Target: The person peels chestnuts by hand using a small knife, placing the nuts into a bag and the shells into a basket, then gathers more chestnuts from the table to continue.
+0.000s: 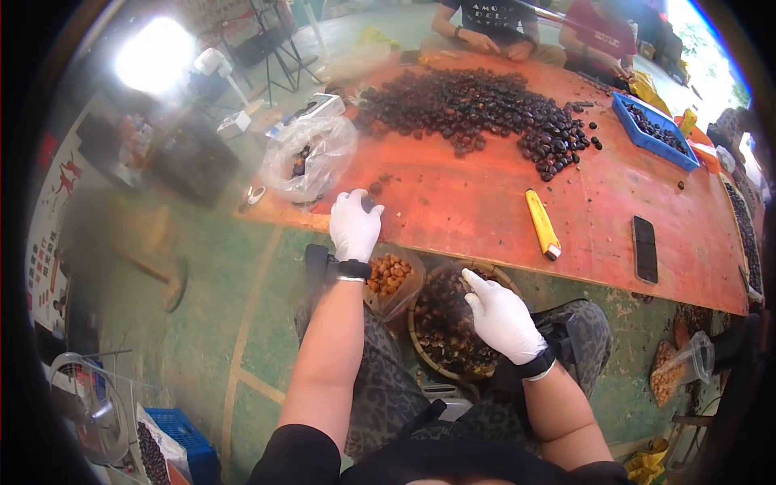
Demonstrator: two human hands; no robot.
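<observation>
Red desk (453, 212) along the front, with the left hand (354, 228) pinching a dark nut (368, 203) near its edge; the right hand (508, 322) hangs above a basket (413, 335) of shells (438, 319), its grip unclear. Loose gloved pinching could drop the nut into the bag (396, 305) below.

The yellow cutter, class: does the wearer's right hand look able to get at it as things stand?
Probably yes: the yellow cutter lies uncovered on the red table, and the right hand, over the round basket, seems to have only the table's edge to clear.
</observation>
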